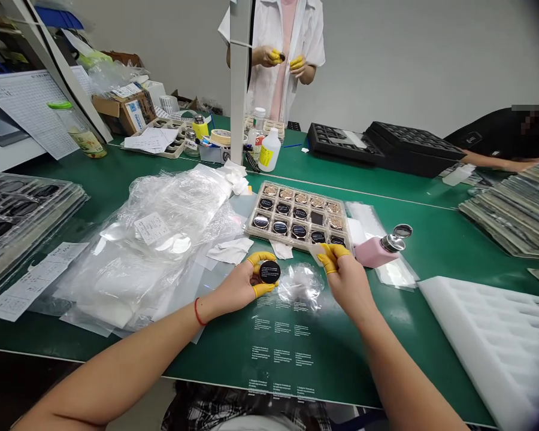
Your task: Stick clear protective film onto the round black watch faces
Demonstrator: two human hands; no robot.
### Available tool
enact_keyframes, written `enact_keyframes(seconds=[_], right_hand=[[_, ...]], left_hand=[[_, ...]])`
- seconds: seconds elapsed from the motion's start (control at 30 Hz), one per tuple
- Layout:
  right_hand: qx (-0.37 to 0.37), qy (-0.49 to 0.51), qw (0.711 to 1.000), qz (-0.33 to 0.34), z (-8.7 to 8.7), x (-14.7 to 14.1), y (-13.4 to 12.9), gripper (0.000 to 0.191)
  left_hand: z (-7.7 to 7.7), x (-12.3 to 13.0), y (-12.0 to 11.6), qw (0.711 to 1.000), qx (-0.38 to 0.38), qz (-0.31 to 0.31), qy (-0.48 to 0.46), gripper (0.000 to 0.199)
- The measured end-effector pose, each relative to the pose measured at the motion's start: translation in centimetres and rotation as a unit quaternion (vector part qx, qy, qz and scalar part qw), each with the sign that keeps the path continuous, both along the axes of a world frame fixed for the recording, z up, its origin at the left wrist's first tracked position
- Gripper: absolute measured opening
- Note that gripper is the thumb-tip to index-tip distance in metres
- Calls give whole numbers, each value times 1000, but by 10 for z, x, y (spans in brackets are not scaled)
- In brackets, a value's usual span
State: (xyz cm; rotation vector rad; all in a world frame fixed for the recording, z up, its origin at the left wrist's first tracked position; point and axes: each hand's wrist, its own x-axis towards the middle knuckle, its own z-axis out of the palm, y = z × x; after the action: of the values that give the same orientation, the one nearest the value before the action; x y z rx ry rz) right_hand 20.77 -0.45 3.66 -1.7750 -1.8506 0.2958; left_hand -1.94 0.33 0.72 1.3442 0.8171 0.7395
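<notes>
My left hand (239,286), in yellow finger cots, grips a round black disc (270,272) by its edge, its white printed lettering facing me. My right hand (349,284), also in yellow finger cots, pinches a small whitish piece of paper or film (317,252) between thumb and fingers. Between the hands, crumpled clear plastic (300,286) lies on the table. Just beyond them is a clear compartment tray (269,237) of round pieces, some with black faces and some copper-coloured. Below the hands lies a transparent sheet with blocks of white lettering (261,354).
A pink dispenser bottle (372,252) with a metal top stands right of the tray. Plastic bags (117,269) are heaped on the left. White foam (480,341) and stacked trays (516,209) occupy the right. A person (285,54) works across the green table.
</notes>
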Motion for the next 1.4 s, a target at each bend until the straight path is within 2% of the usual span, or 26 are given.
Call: enact_keyframes(seconds=[0.07, 0.13, 0.17, 0.23, 0.33, 0.43, 0.53, 0.63, 0.8, 0.93, 1.07, 1.17, 1.23, 1.3, 1.4], right_hand=[[60, 71, 991, 96, 5, -21, -12, 17], [82, 70, 979, 173, 2, -43, -22, 17], [101, 49, 976, 185, -2, -52, -24, 18], [138, -6, 974, 180, -11, -65, -24, 20], [159, -53, 974, 151, -20, -68, -13, 22], [143, -52, 978, 140, -19, -60, 1, 21], [122, -23, 976, 176, -13, -50, 6, 20], [151, -36, 964, 213, -11, -46, 1, 22], [226, -148, 935, 231, -22, -51, -18, 26], [274, -142, 920, 242, -31, -59, -29, 26], [218, -25, 949, 225, -30, -51, -27, 22], [129, 95, 981, 105, -31, -22, -12, 20], [52, 102, 993, 30, -36, 3, 2, 22], [-4, 60, 998, 25, -41, 20, 14, 20], [2, 34, 999, 35, -41, 17, 16, 21]], left_hand=[[1, 0, 0, 1000, 3, 3, -7, 43], [1, 0, -1, 1000, 8, 1, -13, 43], [2, 0, -1, 1000, 10, -3, -14, 43], [2, -1, -1, 1000, 19, -12, -11, 42], [1, -3, 0, 999, 36, -23, -8, 43], [-1, -4, 3, 999, 34, -36, -4, 47], [-2, -3, 5, 999, 31, -38, 6, 47], [-2, -2, 6, 999, 32, -36, 10, 43], [-2, -1, 6, 1000, 19, -20, 8, 41], [-1, -2, 7, 1000, 10, -11, -14, 44], [1, -3, 7, 1000, 7, -14, -13, 44], [3, -3, 7, 1000, 4, -8, -7, 42], [4, -3, 6, 1000, 3, -4, -7, 42], [3, -3, 6, 1000, 4, -6, -10, 42], [0, 0, 3, 1000, 6, -9, 0, 45]])
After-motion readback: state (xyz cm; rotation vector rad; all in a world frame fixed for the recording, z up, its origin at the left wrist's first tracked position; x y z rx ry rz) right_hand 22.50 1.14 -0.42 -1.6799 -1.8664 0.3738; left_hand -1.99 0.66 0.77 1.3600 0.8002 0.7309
